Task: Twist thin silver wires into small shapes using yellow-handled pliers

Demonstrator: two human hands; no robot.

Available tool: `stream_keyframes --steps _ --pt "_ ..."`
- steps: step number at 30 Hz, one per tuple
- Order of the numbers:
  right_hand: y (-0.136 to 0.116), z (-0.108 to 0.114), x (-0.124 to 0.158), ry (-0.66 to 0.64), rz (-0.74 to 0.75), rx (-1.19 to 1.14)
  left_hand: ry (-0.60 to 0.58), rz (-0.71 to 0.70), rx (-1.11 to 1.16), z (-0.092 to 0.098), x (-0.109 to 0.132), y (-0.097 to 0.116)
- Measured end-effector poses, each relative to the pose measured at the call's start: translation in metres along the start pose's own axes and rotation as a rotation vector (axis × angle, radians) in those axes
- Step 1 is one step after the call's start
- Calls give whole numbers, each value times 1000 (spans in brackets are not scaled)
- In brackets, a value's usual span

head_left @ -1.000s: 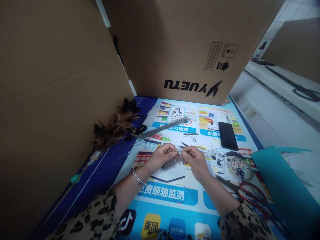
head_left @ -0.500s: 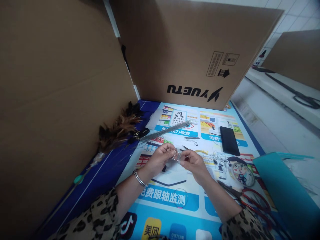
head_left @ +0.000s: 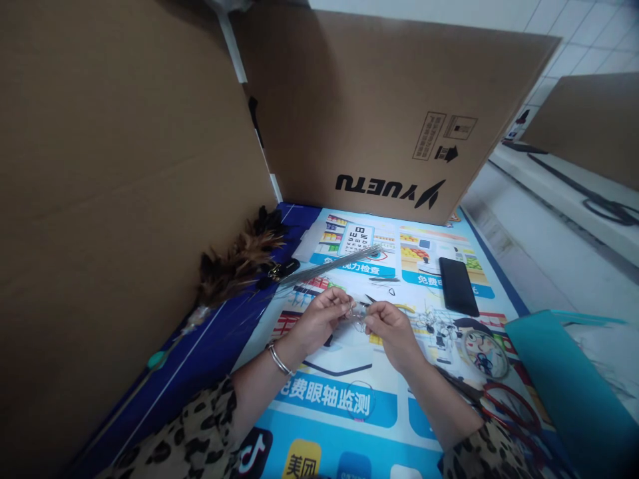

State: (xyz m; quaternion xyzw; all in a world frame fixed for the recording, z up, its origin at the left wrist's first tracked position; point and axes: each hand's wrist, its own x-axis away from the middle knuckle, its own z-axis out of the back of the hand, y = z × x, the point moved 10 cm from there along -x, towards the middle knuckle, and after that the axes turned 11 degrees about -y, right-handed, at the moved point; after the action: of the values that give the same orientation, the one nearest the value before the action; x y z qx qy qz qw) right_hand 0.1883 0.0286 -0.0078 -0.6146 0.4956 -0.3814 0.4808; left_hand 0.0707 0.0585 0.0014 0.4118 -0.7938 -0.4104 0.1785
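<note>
My left hand (head_left: 327, 316) and my right hand (head_left: 392, 326) face each other above the printed table cover (head_left: 344, 362). Between their fingertips is a small looped piece of thin silvery wire (head_left: 358, 311), pinched from both sides. Its exact shape is too fine to make out. Beyond the hands lies a bundle of thin straight metal wires (head_left: 334, 263). A tool with a dark tip and a yellow handle (head_left: 405, 307) rests behind my right hand, partly hidden. A thin wire ring (head_left: 360, 401) lies on the cover nearer to me.
Red-handled scissors (head_left: 509, 402) and a round clear dish (head_left: 484, 352) lie at the right, near a teal box (head_left: 564, 379). A black phone (head_left: 458, 286) is farther back. Cardboard panels (head_left: 399, 86) stand behind and at the left, with a feather duster (head_left: 234, 259) alongside.
My right hand has shifted slightly to the right, and the gap between the fingertips is a little wider. The wire piece stays between both hands. The view has tilted slightly.
</note>
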Motion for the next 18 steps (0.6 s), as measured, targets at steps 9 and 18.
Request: stream_keyframes --steps 9,18 --pt "3 3 0 25 -17 5 -73 8 5 -5 -1 1" --pt "-3 -5 0 -41 7 109 -49 26 -123 -7 1 2"
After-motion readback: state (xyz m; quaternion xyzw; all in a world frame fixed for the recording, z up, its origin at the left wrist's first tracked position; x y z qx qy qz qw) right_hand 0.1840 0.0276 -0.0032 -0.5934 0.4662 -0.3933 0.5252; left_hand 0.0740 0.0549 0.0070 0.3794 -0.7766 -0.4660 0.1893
